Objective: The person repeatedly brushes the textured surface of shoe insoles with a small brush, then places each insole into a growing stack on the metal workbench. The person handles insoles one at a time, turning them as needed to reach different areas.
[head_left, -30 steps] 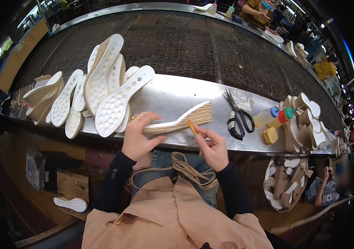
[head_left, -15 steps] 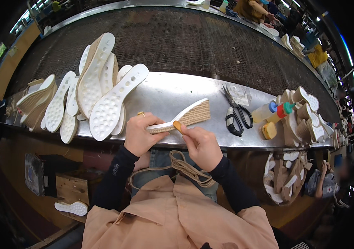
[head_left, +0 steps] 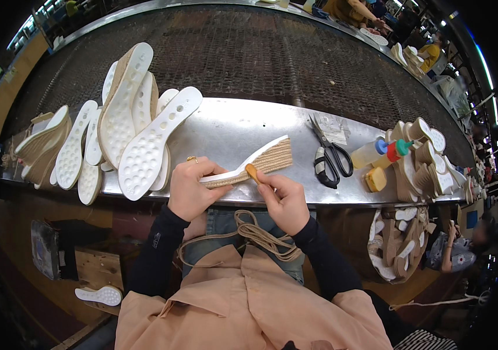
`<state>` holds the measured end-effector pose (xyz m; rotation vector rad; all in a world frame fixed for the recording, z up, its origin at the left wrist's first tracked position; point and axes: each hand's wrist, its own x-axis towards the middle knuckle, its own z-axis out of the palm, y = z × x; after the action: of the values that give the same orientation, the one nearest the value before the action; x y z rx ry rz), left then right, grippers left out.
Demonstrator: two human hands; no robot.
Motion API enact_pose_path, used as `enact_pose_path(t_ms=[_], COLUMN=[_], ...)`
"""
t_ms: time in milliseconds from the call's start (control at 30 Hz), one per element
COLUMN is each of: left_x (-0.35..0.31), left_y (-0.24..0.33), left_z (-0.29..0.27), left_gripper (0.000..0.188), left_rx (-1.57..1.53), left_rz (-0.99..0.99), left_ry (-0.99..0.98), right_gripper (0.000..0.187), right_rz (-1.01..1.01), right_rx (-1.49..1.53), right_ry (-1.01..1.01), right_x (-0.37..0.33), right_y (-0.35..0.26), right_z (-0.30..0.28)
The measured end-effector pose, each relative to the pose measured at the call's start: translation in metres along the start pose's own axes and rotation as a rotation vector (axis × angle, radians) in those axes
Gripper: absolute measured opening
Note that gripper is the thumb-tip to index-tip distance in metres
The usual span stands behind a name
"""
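Over the front edge of the metal bench, my left hand grips the thin toe end of a wedge sole with a white top rim and tan rope-wrapped sides. Its tall heel points to the right. My right hand is closed on a small amber-brown stick tool with a rounded end. That end touches the sole's side just below the white rim, near the middle. A loose bundle of tan cord lies across my lap.
Piled white-topped wedge soles stand left. To the right lie black-handled scissors, a blue-capped bottle, a red-and-green-capped bottle, a yellow sponge and more soles. Behind runs a dark mesh conveyor; people work beyond it.
The whole view has shifted slightly, moving the bench items a little left in the picture. Both hands keep their grips, and the tool stays against the sole at about the same spot.
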<state>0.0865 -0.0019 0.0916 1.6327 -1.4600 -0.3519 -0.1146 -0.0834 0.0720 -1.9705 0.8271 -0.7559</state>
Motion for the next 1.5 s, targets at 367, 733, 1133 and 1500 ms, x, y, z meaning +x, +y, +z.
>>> enact_pose_path(t_ms=[367, 733, 1133, 1500], left_x=[-0.011, -0.161, -0.459, -0.494], left_y=[0.003, -0.041, -0.213, -0.243], left_z=[-0.001, -0.079, -0.051, -0.112], left_gripper=[0.027, 0.019, 0.08, 0.027], left_rx=[0.251, 0.326, -0.997, -0.885], left_rz=[0.03, -0.27, -1.246, -0.873], left_ry=[0.059, 1.058, 2.091, 2.173], right_gripper=[0.027, 0.034, 0.031, 0.03], right_rz=[0.154, 0.18, 0.202, 0.16], right_rx=[0.631, 0.474, 0.502, 0.606], right_ry=[-0.054, 0.119, 0.188, 0.215], right_x=[0.01, 0.024, 0.027, 0.015], right_y=[0.026, 0.066, 0.08, 0.085], right_z=[-0.027, -0.072, -0.054, -0.06])
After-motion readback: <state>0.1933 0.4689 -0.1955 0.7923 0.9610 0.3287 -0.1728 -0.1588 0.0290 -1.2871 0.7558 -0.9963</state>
